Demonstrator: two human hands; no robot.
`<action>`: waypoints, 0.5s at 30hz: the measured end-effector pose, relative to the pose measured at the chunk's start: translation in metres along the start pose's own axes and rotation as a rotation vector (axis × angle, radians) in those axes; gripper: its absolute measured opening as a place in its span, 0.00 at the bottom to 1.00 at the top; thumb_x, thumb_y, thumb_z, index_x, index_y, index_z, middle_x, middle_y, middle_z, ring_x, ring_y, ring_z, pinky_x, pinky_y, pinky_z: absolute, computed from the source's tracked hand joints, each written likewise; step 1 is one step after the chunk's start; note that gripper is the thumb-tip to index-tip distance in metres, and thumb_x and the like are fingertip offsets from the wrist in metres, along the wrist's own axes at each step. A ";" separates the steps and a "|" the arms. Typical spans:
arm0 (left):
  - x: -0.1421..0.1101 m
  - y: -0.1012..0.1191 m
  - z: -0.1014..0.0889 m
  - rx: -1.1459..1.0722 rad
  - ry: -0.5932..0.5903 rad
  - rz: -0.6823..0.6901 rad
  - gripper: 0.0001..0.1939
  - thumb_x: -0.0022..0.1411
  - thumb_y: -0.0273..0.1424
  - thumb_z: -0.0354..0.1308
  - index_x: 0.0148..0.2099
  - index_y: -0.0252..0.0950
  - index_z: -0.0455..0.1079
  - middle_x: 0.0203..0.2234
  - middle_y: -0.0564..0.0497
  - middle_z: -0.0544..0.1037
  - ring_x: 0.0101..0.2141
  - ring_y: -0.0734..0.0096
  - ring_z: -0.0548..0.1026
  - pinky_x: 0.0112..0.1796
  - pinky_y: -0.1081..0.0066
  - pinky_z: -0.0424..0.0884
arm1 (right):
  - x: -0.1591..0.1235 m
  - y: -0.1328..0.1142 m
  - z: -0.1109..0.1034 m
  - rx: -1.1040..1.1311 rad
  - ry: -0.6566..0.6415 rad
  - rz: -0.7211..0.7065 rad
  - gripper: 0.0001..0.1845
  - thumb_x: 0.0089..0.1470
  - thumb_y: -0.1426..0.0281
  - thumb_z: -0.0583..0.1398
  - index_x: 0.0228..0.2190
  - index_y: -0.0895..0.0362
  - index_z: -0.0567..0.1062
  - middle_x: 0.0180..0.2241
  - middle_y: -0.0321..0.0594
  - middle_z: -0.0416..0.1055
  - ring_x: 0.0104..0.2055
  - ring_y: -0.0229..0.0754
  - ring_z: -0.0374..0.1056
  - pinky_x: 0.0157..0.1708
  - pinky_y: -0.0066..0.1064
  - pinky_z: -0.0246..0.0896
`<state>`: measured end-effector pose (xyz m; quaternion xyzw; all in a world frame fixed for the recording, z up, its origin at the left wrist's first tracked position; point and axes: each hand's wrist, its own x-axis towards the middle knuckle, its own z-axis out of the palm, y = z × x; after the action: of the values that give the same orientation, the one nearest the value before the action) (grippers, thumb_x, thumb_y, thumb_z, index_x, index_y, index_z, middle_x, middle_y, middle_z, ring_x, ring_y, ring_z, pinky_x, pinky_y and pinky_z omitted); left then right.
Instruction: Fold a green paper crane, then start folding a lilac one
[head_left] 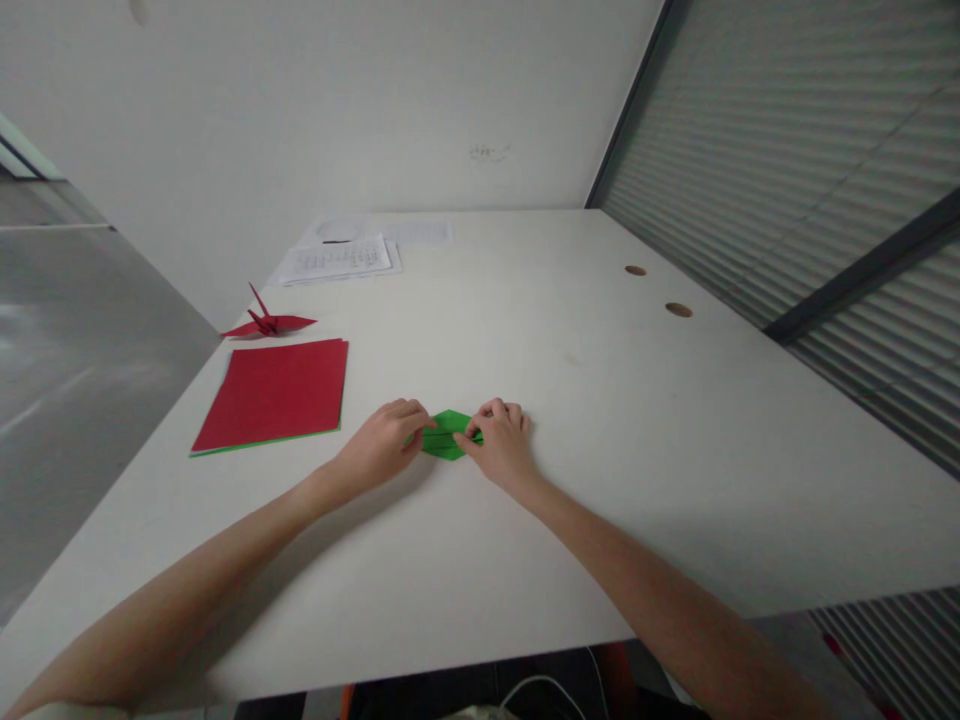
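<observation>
Holds the folded green paper (450,434) on the white table (480,330), between both hands: pinches its left end with thumb and fingers of the left hand (386,440), and its right end likewise with the right hand (504,440). To the left, has a stack of sheets (277,392), red over green, and just beyond it a red paper crane (271,323). Farther off, has two round holes (679,310) at right, then printed papers (337,260) at far left.
</observation>
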<state>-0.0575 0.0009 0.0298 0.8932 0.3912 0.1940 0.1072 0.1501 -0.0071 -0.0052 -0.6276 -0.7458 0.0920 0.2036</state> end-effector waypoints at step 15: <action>-0.018 0.047 0.035 0.310 -0.008 0.082 0.17 0.65 0.32 0.51 0.51 0.27 0.69 0.45 0.35 0.76 0.43 0.53 0.76 0.44 0.56 0.75 | 0.000 0.004 -0.007 0.021 0.033 0.029 0.19 0.54 0.51 0.61 0.25 0.52 0.77 0.44 0.44 0.62 0.48 0.51 0.56 0.46 0.44 0.50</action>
<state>-0.0223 -0.0454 0.0096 0.9152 0.3790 0.1318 -0.0382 0.1568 -0.0069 -0.0009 -0.6377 -0.7321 0.0925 0.2209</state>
